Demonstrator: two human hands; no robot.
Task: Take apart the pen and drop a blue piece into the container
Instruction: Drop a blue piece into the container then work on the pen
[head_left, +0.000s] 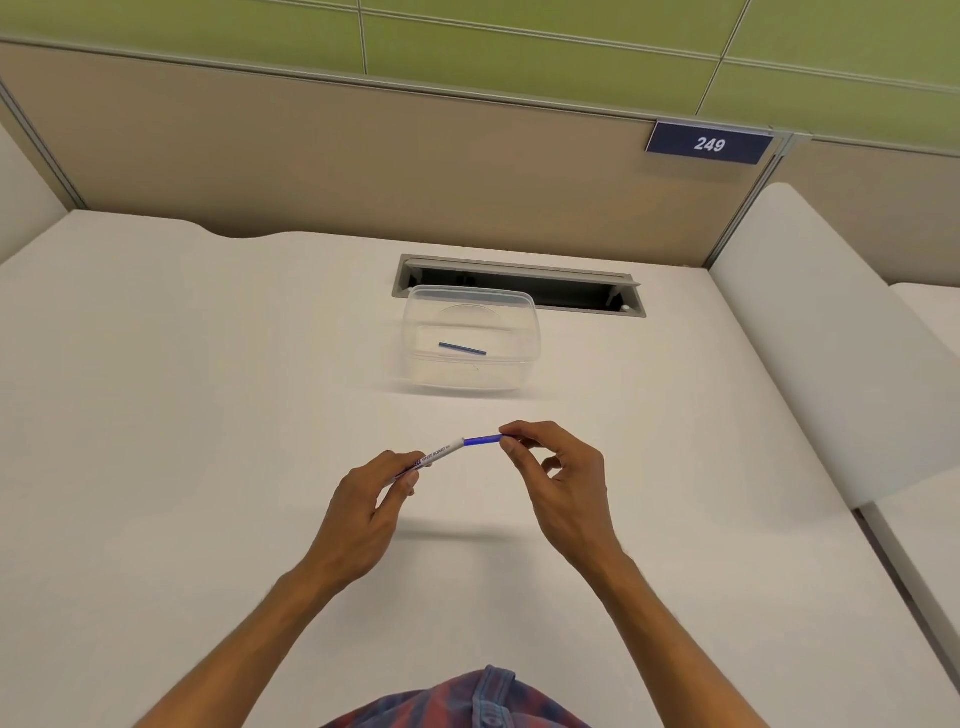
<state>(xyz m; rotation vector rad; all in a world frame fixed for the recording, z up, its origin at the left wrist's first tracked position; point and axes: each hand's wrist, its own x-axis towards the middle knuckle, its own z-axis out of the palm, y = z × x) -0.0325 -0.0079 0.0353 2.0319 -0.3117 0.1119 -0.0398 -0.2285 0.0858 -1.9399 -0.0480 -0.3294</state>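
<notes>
Plaid shirt fabric (467, 701) edged the view below two raised hands. Left hand (363, 499) pinched the pen (439, 453) barrel steady; right hand (550, 467) pinched its blue piece (482, 441), likely to pull it free. Beyond stood the container (470, 387), one blue rod (462, 348) inside.

Your two hands come into view bare: the left hand (363, 501) and the right hand (558, 480) carry no gloves, rings or watch. Both forearms are bare as far down as the picture's lower edge, with no cuff or sleeve showing on them. At the bottom centre you wear a plaid shirt (457, 701) in faded red and blue checks. A blue strip, perhaps a collar or placket, runs along it, though that part is blurred.
</notes>
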